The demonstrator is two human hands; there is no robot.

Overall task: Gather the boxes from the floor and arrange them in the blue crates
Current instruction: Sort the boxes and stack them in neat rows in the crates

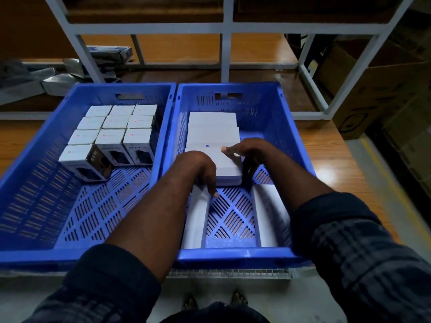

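Two blue crates stand side by side on a wooden surface. The left crate (32,178) holds several small white-topped boxes (116,134) packed upright in rows at its far end. The right crate (289,127) holds a row of flat white boxes (213,127) along its left side. My left hand (198,171) and my right hand (247,149) both grip the nearest flat white box (227,170), left hand on its near-left edge, right hand on its right side. Two more white boxes lie flat on the floor of the right crate, one at the left (196,220) and one at the right (268,213).
A white metal shelf frame (226,54) rises behind the crates. Dark flat packages (109,53) lie at the back left. Brown cardboard cartons (377,89) stand at the right. My shoes (214,301) show on the grey floor below the table edge.
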